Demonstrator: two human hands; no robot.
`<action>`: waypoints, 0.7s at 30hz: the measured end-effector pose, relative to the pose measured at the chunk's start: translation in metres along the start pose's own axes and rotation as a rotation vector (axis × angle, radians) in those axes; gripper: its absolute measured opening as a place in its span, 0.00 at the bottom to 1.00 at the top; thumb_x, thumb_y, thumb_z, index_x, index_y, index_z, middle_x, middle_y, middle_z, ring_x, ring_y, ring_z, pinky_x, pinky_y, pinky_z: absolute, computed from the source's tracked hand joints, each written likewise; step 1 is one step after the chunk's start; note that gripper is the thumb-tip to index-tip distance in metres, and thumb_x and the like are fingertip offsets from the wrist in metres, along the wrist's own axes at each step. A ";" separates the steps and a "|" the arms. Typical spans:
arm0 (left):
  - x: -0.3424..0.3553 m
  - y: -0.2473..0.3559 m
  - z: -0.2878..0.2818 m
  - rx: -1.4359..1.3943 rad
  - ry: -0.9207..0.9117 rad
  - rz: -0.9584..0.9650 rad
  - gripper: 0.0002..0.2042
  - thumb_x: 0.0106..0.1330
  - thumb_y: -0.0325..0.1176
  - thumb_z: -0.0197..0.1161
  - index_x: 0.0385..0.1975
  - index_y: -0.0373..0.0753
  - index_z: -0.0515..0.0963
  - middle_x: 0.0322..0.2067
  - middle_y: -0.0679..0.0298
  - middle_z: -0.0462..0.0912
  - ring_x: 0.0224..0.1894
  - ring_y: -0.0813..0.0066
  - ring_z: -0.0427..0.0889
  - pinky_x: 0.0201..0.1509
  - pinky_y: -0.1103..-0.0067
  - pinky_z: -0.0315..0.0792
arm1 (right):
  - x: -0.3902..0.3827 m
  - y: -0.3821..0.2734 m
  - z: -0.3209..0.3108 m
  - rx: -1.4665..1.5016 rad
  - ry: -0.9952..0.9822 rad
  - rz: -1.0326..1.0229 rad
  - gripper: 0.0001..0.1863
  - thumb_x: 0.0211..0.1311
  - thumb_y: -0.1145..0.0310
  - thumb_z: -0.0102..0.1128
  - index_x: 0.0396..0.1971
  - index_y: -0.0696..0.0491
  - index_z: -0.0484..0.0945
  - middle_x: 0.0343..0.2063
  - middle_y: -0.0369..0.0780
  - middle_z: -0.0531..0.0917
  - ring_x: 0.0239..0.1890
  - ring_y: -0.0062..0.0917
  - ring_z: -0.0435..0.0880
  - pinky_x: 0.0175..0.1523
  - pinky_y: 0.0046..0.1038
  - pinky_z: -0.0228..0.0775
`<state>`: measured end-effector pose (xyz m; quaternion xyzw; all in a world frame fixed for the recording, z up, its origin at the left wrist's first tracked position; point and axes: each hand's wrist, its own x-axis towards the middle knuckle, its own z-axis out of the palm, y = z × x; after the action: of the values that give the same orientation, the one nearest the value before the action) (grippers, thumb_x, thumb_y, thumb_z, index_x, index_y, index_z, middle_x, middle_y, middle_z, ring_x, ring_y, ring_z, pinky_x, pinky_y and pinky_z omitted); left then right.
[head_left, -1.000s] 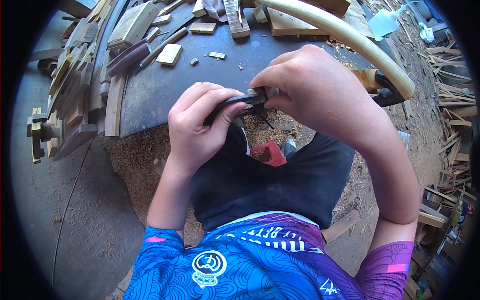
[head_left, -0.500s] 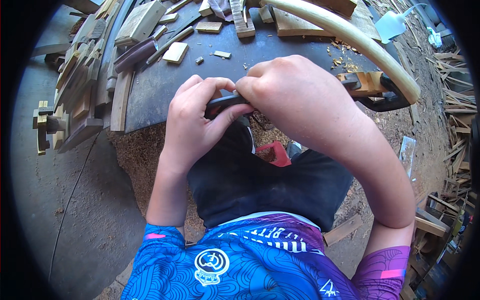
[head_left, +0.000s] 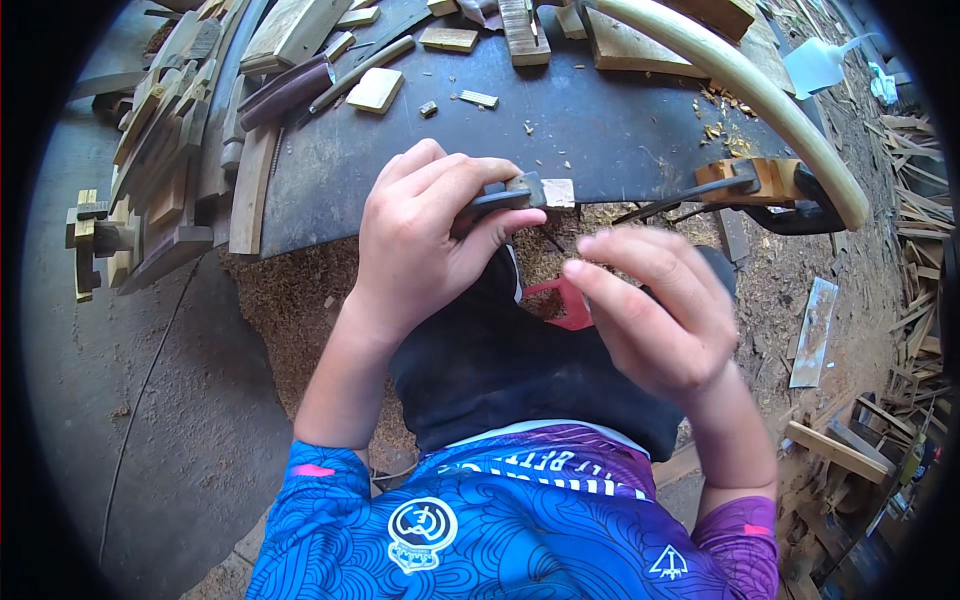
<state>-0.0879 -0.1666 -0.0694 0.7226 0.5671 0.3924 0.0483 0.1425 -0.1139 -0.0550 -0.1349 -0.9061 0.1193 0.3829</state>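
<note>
Close to the bench's near edge, my left hand (head_left: 430,225) pinches a dark flat piece with a grey metal end (head_left: 527,186) between thumb and fingers. The part inside the grip is hidden, so I cannot tell its exact kind. Just right of the metal end, a small pale wood block (head_left: 558,193) sits at the bench edge. My right hand (head_left: 665,310) hovers over my lap, holding nothing, its fingers bent and apart and slightly blurred. Farther right, a wooden block (head_left: 765,181) with a dark metal bar lies beside a black curved handle (head_left: 785,218).
The dark bench (head_left: 600,140) carries wood offcuts (head_left: 376,90), a purple-brown handle-like piece (head_left: 290,92) and shavings. A long curved wooden pole (head_left: 745,85) crosses its right side near a translucent squeeze bottle (head_left: 815,67). Stacked wood (head_left: 165,170) stands left; a red object (head_left: 572,303) shows below.
My right hand has come off the dark flat piece and moved right and toward me, its fingers parting. The metal end and pale block are uncovered. My left hand keeps its grip.
</note>
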 end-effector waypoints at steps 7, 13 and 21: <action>0.001 0.001 -0.001 0.056 -0.008 0.026 0.16 0.51 0.34 0.82 0.33 0.34 0.83 0.26 0.62 0.84 0.27 0.68 0.77 0.31 0.75 0.71 | -0.037 -0.006 0.043 0.149 0.124 0.386 0.14 0.54 0.80 0.72 0.42 0.57 0.85 0.36 0.41 0.85 0.33 0.33 0.85 0.39 0.33 0.78; 0.000 0.002 0.005 0.097 0.035 0.006 0.15 0.50 0.31 0.83 0.30 0.34 0.82 0.25 0.62 0.83 0.25 0.70 0.75 0.29 0.76 0.69 | -0.050 -0.002 0.058 0.188 0.019 0.477 0.11 0.57 0.78 0.69 0.41 0.54 0.84 0.33 0.41 0.83 0.34 0.36 0.86 0.41 0.33 0.79; 0.000 -0.001 0.010 0.069 0.103 0.045 0.15 0.50 0.35 0.82 0.27 0.39 0.80 0.20 0.68 0.78 0.22 0.70 0.72 0.30 0.74 0.65 | -0.091 0.019 0.081 0.119 -0.088 0.724 0.22 0.58 0.76 0.68 0.55 0.52 0.80 0.43 0.42 0.85 0.49 0.41 0.84 0.52 0.39 0.78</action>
<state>-0.0828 -0.1630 -0.0769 0.7152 0.5656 0.4103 -0.0147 0.1477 -0.1363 -0.1765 -0.4188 -0.8069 0.3053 0.2836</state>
